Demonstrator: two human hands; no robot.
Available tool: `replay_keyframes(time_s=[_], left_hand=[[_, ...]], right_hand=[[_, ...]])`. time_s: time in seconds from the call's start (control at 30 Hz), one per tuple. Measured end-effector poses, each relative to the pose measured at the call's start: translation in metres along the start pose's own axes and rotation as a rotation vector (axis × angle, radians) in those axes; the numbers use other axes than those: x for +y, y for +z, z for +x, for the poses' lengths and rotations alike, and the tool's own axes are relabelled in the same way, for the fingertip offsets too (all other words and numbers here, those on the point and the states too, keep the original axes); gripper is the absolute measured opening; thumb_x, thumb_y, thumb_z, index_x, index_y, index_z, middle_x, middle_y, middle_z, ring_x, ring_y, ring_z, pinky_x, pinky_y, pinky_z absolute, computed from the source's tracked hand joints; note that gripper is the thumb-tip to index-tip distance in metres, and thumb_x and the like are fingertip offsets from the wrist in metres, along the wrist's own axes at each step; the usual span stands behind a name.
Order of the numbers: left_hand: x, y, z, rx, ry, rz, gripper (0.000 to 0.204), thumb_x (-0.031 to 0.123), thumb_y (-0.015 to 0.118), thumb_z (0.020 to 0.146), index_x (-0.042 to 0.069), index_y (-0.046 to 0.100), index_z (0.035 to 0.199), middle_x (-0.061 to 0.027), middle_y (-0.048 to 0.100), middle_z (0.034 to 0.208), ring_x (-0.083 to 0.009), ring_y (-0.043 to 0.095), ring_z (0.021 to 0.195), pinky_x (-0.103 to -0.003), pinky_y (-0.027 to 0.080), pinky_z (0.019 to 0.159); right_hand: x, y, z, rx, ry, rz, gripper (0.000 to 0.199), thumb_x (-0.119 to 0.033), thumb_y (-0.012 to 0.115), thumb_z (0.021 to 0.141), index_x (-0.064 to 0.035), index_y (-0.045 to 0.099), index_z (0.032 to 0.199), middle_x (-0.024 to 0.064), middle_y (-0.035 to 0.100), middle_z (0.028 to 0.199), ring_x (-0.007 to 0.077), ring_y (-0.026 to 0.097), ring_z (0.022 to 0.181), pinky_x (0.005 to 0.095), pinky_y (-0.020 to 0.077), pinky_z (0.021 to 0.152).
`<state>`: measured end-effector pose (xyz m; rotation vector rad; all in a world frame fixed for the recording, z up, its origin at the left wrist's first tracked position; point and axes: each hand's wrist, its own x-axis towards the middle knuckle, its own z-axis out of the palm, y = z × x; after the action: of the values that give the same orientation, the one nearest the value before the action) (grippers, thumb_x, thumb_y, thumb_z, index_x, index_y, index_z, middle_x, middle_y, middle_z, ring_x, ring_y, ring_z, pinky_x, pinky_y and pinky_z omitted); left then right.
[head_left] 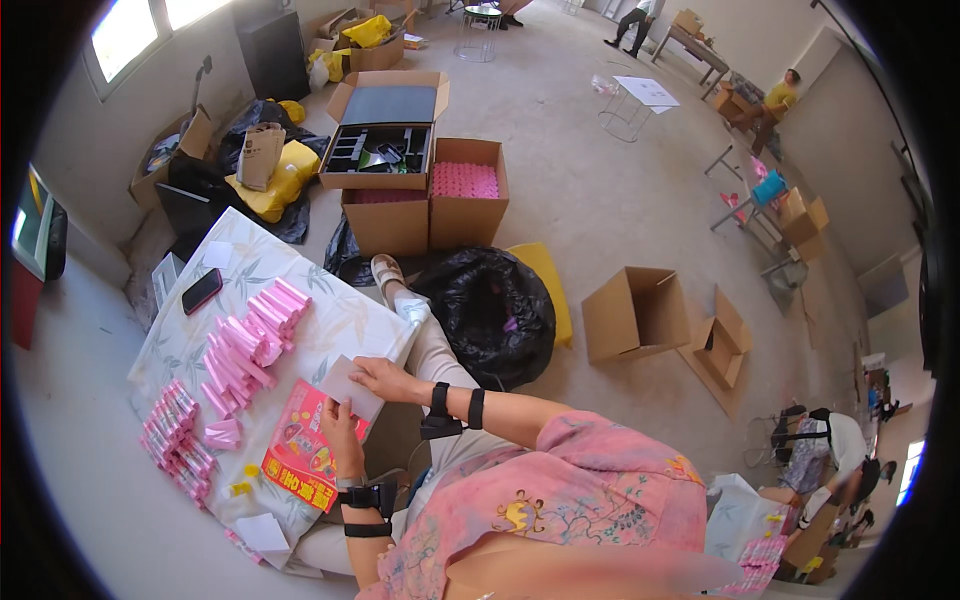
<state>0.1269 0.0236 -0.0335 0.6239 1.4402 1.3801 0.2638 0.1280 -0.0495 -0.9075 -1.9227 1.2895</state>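
Observation:
Between my two hands is a small pale sheet of paper (347, 383) above the table's near edge. My right hand (385, 380) pinches its upper right side. Lower down, the fingers of my left hand (343, 432) are closed on its bottom edge. A red and yellow printed packet or sheet (300, 445) lies flat beside my left hand. Farther left on the patterned tablecloth (255, 255) are a pile of plain pink rolled pieces (237, 360) and a stack of printed pink tubes (175, 435). Small yellow pieces (243, 485) sit close to the packet.
White papers (262, 535) rest at the table's near corner, a phone (202, 291) at its far side. Right of the table stands a black-bagged bin (490, 320). Beyond are cartons (470, 215), one filled with pink pieces, and an empty carton (635, 315). Other people work at right.

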Motion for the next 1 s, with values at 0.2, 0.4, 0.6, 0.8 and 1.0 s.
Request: replay_keyframes(time_s=[0.2, 0.4, 0.6, 0.8, 1.0], left_hand=[[0.030, -0.011, -0.029, 0.178, 0.126, -0.237, 0.039, 0.032, 0.049, 0.107, 0.001, 0.059, 0.129, -0.0073, 0.065, 0.114, -0.0156, 0.063, 0.104, -0.032, 0.050, 0.090], [0.057, -0.021, -0.050, 0.259, 0.318, -0.127, 0.045, 0.035, 0.044, 0.110, -0.002, 0.057, 0.132, -0.0123, 0.066, 0.123, -0.0182, 0.065, 0.106, -0.033, 0.052, 0.091], [0.064, -0.037, -0.071, 0.317, 0.347, -0.029, 0.026, 0.015, 0.064, 0.101, -0.001, 0.066, 0.122, -0.0086, 0.072, 0.110, -0.0135, 0.068, 0.093, -0.025, 0.054, 0.078], [0.068, -0.029, -0.082, 0.310, 0.458, -0.075, 0.024, 0.002, 0.074, 0.091, 0.001, 0.069, 0.114, -0.0065, 0.073, 0.103, -0.0118, 0.067, 0.085, -0.024, 0.054, 0.075], [0.058, -0.047, -0.089, 0.297, 0.442, -0.061, 0.023, 0.000, 0.075, 0.088, 0.001, 0.069, 0.111, -0.0064, 0.072, 0.099, -0.0124, 0.068, 0.086, -0.025, 0.056, 0.076]], right_hand=[[-0.065, 0.012, -0.012, 0.013, -0.026, 0.109, 0.025, -0.023, 0.058, 0.102, 0.0012, 0.056, 0.099, 0.0207, 0.061, 0.081, 0.0287, 0.058, 0.072, 0.0386, 0.0479, 0.071], [-0.103, 0.006, -0.017, 0.033, -0.034, 0.143, 0.023, -0.022, 0.058, 0.100, 0.0012, 0.055, 0.099, 0.0258, 0.062, 0.085, 0.0438, 0.062, 0.083, 0.0438, 0.0481, 0.073], [-0.114, 0.002, -0.023, 0.120, -0.107, 0.153, 0.023, -0.021, 0.058, 0.100, 0.0013, 0.054, 0.098, 0.0260, 0.061, 0.084, 0.0456, 0.060, 0.083, 0.0443, 0.0477, 0.072], [-0.123, 0.001, -0.028, 0.102, -0.140, 0.162, 0.020, -0.018, 0.059, 0.101, 0.0020, 0.057, 0.102, 0.0195, 0.062, 0.080, 0.0228, 0.060, 0.072, 0.0362, 0.0485, 0.070], [-0.138, -0.003, -0.031, 0.068, -0.137, 0.152, 0.019, -0.018, 0.057, 0.101, 0.0010, 0.057, 0.100, 0.0224, 0.062, 0.082, 0.0358, 0.063, 0.077, 0.0405, 0.0486, 0.071]])
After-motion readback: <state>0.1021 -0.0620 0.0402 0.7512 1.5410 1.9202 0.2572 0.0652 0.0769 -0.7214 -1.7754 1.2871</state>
